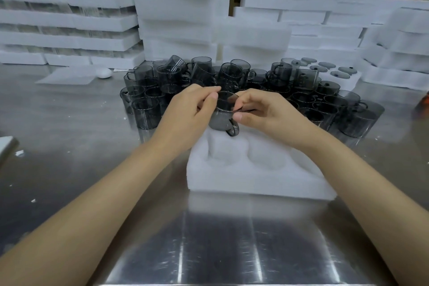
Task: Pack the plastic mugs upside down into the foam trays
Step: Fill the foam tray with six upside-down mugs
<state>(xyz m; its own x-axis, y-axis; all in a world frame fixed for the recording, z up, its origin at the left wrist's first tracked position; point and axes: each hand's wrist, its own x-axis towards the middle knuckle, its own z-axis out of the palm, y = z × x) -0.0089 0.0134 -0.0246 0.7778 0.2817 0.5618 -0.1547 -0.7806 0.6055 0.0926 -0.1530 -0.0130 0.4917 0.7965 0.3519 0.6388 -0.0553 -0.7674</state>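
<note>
1. Your left hand [188,111] grips the grey mug [223,115] from its left side; the fingers curl round the wall and the thumb lies up near the rim.
2. Your right hand [267,111] pinches the same mug from the right; the fingertips close on its upper edge; a thin dark sliver shows between them, and you cannot tell what it is.
3. The mug is held in the air, tilted, just above the far edge of the foam tray [255,183]; its handle [233,130] points down and towards you; it is not seated in any well; whether the mouth faces up or away is hard to tell through the smoky plastic.
4. The tray lies on the steel table [220,239] right before you; two round wells [222,153] show side by side in its top.
5. Behind your hands a crowd of loose mugs [169,76] stands on the table, some upright, some tipped on others; it spreads left and right of the held mug.
6. Far right, a second tray [355,78] holds dark round lids [327,64].
7. Stacks of white foam [176,7] rise along the back; a small white oval thing [103,72] sits on a flat foam sheet [67,76] at left.
</note>
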